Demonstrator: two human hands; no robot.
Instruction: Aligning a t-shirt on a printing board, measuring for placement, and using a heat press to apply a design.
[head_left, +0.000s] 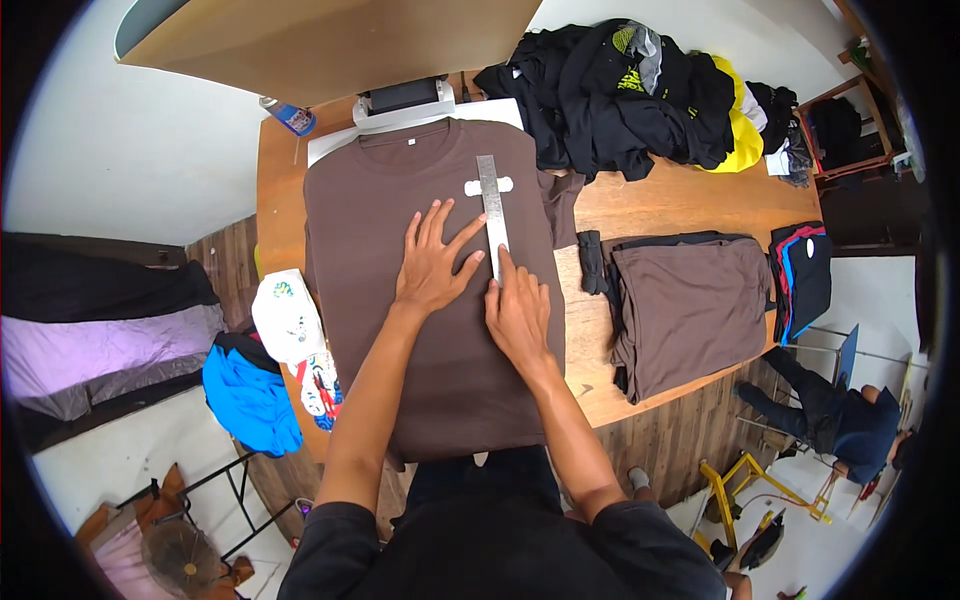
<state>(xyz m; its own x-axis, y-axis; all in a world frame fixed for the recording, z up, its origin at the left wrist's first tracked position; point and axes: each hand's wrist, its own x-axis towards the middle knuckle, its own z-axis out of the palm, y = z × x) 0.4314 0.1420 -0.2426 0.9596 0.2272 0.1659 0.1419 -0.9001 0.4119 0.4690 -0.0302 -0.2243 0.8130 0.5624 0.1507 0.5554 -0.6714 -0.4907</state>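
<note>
A brown T-shirt lies spread flat, front up, on a wooden table, its collar at the far end and its hem hanging over the near edge toward the person. A metal ruler rests lengthwise on the chest, running from just below the collar toward the middle of the shirt, and crosses a small white piece lying on the cloth. Placed this way, the ruler appears to mark a line down from the collar, with the flat shirt giving it an even surface.

The left hand is open, palm down, fingers fanned and pressed on the fabric just left of the ruler; the index fingertip reaches toward the ruler's edge, seemingly to keep the cloth smooth and still. The right hand lies near the ruler's near end with the fingers loosely curled and the index finger stretched forward onto that end, pinning it rather than gripping it. Both forearms come up from the near edge and converge at the middle of the shirt.

To the right on the table sits a folded brown garment, beside a stack of dark and coloured clothes. A heap of black clothing fills the far right corner. A blue cloth hangs off to the left, below the table's edge.
</note>
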